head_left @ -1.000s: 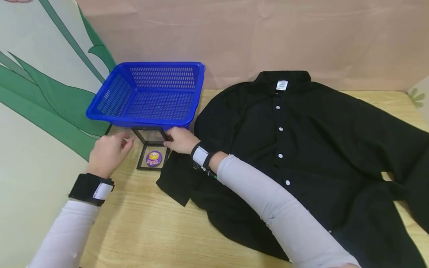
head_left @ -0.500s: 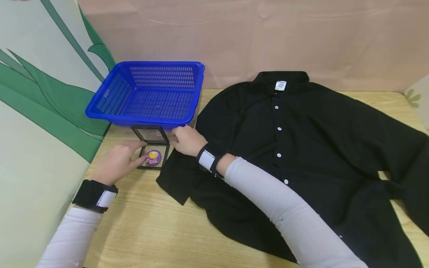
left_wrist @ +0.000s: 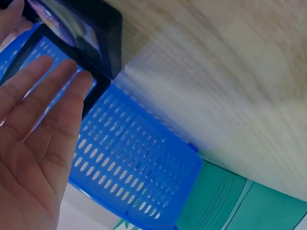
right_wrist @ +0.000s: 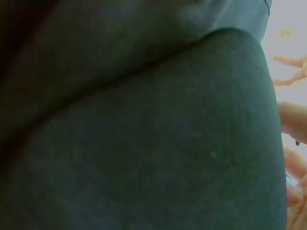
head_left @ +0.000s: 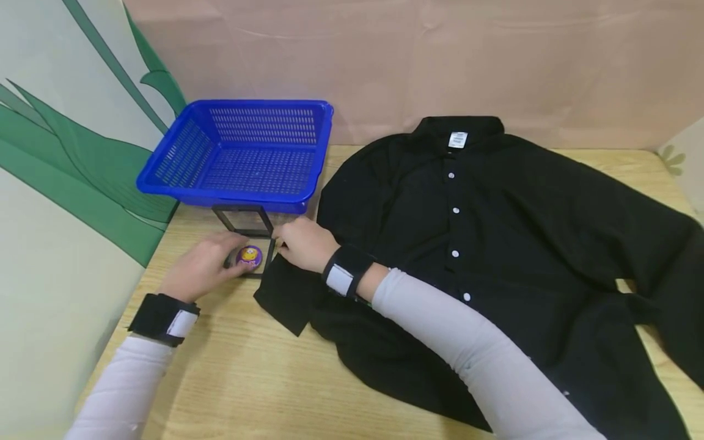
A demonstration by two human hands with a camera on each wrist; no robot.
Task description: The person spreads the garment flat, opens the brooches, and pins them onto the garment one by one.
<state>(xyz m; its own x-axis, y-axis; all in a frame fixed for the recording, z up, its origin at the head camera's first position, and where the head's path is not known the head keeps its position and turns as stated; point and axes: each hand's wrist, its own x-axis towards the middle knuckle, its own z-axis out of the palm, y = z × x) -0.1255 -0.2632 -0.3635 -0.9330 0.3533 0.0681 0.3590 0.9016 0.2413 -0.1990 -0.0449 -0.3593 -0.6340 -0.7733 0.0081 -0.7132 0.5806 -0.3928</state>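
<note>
Blk frame (head_left: 253, 233) part-hidden by spread L fingers (left_wrist: 67, 103); R fingers (head_left: 289, 232) obscured, can't tell grip.

From here I see the left hand (head_left: 203, 261) near the left edge of the bench (head_left: 236, 373), fingers (left_wrist: 69, 105) straight; the right hand (head_left: 307, 243) (forearm (head_left: 456, 330) angled across) bends inward.

The head view is evenly lit, the left wrist view shows pale glare across the desk (left_wrist: 216, 81) and a blurred black-framed display case (left_wrist: 113, 40), and the right wrist view is dim and unfocused, its right edge overexposed.
</note>
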